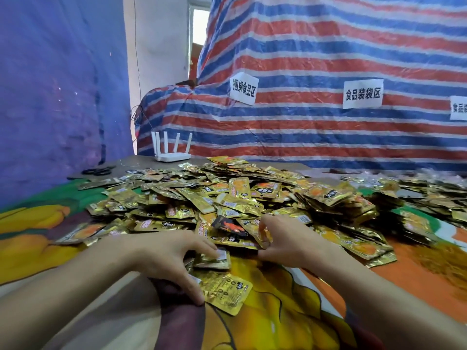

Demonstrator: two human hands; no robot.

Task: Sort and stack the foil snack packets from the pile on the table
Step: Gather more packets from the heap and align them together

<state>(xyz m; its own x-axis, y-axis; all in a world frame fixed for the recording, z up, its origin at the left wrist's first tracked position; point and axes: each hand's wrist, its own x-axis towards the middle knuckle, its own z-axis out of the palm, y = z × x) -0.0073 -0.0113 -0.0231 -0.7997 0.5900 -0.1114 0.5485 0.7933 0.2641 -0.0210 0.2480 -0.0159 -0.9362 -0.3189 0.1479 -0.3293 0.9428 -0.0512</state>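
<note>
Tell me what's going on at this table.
A person is sorting a big pile of gold foil snack packets on a colourful tablecloth. The left hand grips a small stack at the pile's near edge, while the right hand pinches one packet just beside it. Most packets lie loose, unsorted.

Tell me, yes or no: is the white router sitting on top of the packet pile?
No, the white router stands on the bare table behind the packet pile.

Your shot's evenly lit and soft, opening (pixel 201 34) up top blown out, foil packets (pixel 227 198) glinting, fisheye bending the edges, bottom corners smeary.
</note>
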